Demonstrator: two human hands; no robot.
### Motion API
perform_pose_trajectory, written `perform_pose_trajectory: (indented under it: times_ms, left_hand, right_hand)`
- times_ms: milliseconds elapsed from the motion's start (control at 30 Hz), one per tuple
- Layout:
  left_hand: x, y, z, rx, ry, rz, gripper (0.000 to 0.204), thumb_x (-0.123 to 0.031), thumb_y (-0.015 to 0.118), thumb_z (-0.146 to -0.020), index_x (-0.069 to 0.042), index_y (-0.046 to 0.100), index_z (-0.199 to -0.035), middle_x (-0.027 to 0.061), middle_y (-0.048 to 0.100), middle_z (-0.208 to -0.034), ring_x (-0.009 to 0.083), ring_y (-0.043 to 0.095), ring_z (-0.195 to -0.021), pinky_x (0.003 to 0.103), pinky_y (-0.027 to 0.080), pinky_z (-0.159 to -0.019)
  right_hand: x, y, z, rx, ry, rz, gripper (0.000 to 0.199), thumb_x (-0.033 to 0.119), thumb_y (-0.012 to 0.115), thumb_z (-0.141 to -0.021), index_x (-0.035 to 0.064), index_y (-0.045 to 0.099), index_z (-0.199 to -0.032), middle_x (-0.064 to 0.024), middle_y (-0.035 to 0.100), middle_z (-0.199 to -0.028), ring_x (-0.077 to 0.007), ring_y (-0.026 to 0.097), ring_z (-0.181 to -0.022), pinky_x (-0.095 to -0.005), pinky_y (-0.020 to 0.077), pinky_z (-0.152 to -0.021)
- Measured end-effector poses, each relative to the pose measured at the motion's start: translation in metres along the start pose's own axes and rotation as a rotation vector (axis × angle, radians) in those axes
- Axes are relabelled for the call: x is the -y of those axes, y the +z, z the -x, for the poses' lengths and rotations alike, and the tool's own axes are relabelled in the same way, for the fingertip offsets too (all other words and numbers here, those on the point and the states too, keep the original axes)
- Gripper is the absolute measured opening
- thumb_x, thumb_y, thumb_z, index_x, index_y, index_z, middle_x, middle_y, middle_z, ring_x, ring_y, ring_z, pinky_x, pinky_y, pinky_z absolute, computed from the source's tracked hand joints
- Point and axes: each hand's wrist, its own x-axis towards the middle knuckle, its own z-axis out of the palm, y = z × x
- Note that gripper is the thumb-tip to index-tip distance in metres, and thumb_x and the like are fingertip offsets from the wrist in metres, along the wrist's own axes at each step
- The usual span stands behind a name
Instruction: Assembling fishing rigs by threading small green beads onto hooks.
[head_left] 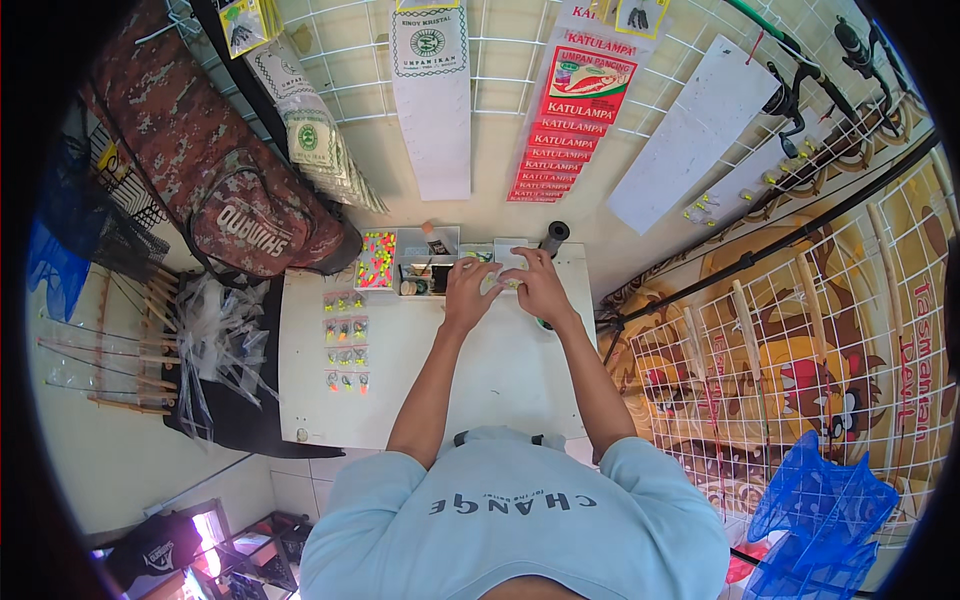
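My left hand point(468, 290) and my right hand point(538, 286) meet near the far edge of a white table point(430, 385). The fingers of both bend inward, with thumbs and fingertips close together. Something small and pale lies between them, too small to make out. Just beyond the hands stand small white compartment boxes point(503, 243). A bottle with a peach label point(435, 238) leans in the one behind my left hand. Next to my right hand stands a dark cylinder point(557, 235).
Bright beads or floats point(377, 258) fill a box at the table's far left. Below it, small clear packets point(346, 329) lie in rows. A camouflage rod bag point(250, 215) leans at left. Red sachets point(575, 100) hang on the wire grid behind; blue netting point(820, 510) hangs at right.
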Motion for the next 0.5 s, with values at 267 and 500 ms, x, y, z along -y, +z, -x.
perform_pose_trajectory:
  times_ms: [267, 500]
  left_hand:
    - [0.003, 0.003, 0.001, 0.011, 0.028, 0.01, 0.038, -0.022, 0.077, -0.07, -0.014, 0.066, -0.106, 0.0026, 0.065, -0.102, 0.0251, 0.05, -0.108, 0.039, 0.039, -0.091]
    - [0.0, -0.001, 0.0, 0.037, -0.014, 0.024, 0.04, -0.023, 0.079, -0.07, -0.012, 0.066, -0.107, 0.0046, 0.065, -0.104, 0.0278, 0.051, -0.108, 0.04, 0.039, -0.093]
  right_hand:
    - [-0.001, 0.009, 0.002, 0.031, 0.045, -0.039, 0.041, -0.007, 0.053, -0.065, 0.0138, 0.072, -0.095, -0.0102, 0.049, -0.129, -0.0361, 0.04, -0.12, -0.0426, 0.039, -0.101]
    - [0.003, -0.006, -0.001, -0.071, -0.034, 0.016, 0.034, -0.006, 0.055, -0.067, 0.0123, 0.07, -0.092, -0.0077, 0.053, -0.121, -0.0321, 0.044, -0.115, -0.0409, 0.0397, -0.099]
